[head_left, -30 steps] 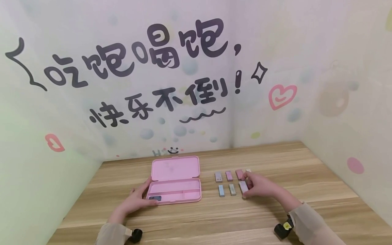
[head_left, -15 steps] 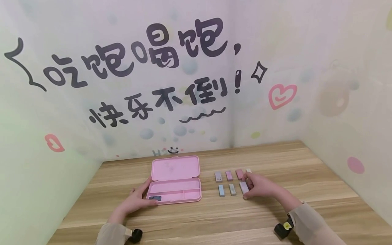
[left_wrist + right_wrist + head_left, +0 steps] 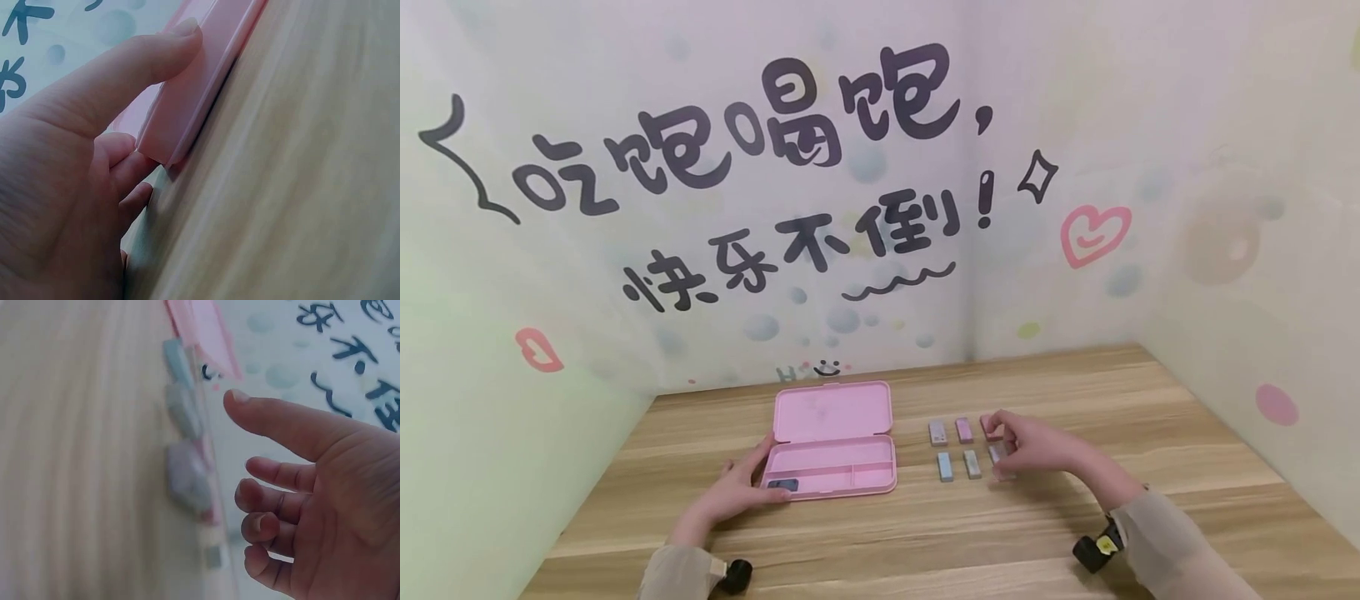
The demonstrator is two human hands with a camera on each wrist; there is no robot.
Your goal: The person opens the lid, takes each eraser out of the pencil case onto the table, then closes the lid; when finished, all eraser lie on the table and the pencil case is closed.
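A pink pencil case [image 3: 842, 497] lies open on the table with its lid folded back. My left hand [image 3: 737, 487] grips its left end, thumb along the front wall and fingers round the corner, as the left wrist view also shows. A small dark block [image 3: 783, 485] lies in the front left compartment. Over the right end of two rows of small blocks is my right hand [image 3: 1045, 442]. In the right wrist view its fingers are loosely bent around nothing, apart from the lilac block [image 3: 187, 475]. The red-pink block [image 3: 987, 425] is partly hidden behind the fingers.
Left of the right hand lie a light blue block [image 3: 945, 467], a grey-green block [image 3: 972, 464], a grey block [image 3: 937, 432] and a magenta block [image 3: 964, 430]. A pale block [image 3: 214, 556] shows beyond. Printed walls [image 3: 760, 325] enclose the wooden table [image 3: 880, 550].
My right hand has let go of the lilac block and risen slightly above it. The left hand keeps its grip on the pencil case. The head view has shifted a little.
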